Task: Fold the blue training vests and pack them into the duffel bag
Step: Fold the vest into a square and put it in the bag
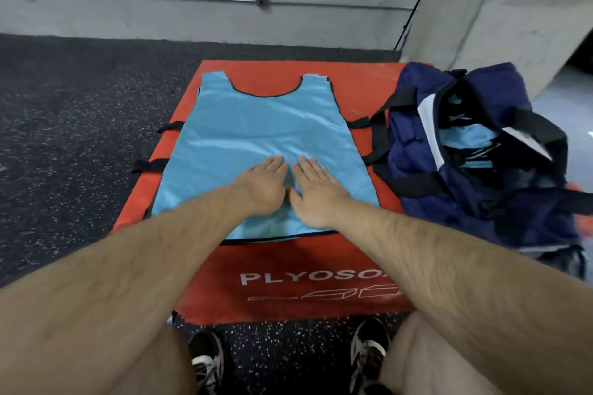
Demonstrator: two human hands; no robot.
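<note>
On a red foam box (305, 269) by a grey wall, the blue vest (256, 138) lies flat, long axis twelve-to-six. Left hand (263, 184) and right hand (316, 194) press open-palmed, gripping nothing. The duffel bag (475, 157) gapes at three o'clock, nearer the right hand, apparently holding folded vests.

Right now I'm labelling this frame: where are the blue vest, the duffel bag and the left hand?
blue vest (256, 125): head view, chest panel.
duffel bag (417, 167): head view, navy side wall.
left hand (261, 184): head view, back of hand.
</note>
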